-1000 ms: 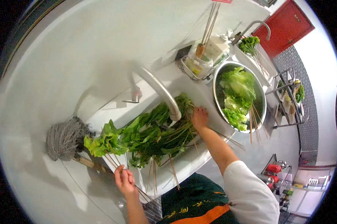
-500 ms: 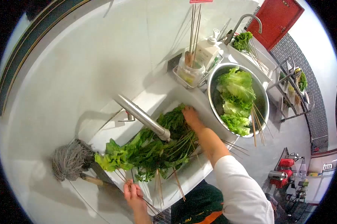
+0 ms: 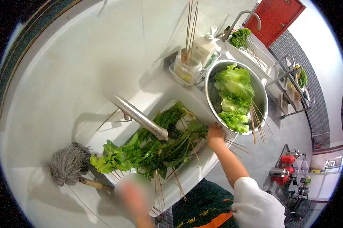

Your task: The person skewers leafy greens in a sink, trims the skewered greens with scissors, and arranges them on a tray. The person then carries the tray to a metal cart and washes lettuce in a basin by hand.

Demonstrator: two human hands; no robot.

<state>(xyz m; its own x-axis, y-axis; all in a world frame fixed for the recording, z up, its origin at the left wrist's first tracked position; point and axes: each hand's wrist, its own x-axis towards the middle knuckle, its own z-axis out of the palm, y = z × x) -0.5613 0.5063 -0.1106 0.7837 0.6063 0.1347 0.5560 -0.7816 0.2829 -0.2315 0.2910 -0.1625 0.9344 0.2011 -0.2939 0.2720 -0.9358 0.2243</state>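
Note:
Leafy greens [image 3: 152,148] on thin wooden skewers [image 3: 178,184] fill the white sink [image 3: 202,159], with lighter lettuce [image 3: 107,157] at its left end. At the sink's right end, my right hand [image 3: 216,134] is closed around green stems that fan out from the pile. A round white item [image 3: 184,123] shows among the greens. My left hand [image 3: 132,195] is a blur at the front left rim; its fingers cannot be made out. Skewer ends show on both sides of that blur.
The metal faucet [image 3: 141,117] arches over the sink. A steel basin [image 3: 263,102] of skewered lettuce stands to the right, behind it a jar [image 3: 187,68] of skewers and a pump bottle [image 3: 205,47]. A grey mop [image 3: 69,163] leans at the left. Farther right is a metal cart [image 3: 293,87].
My right hand has moved right and toward the front rim, and stems now reach to it. The white item has come into view. My left hand has become blurred. The view has shifted.

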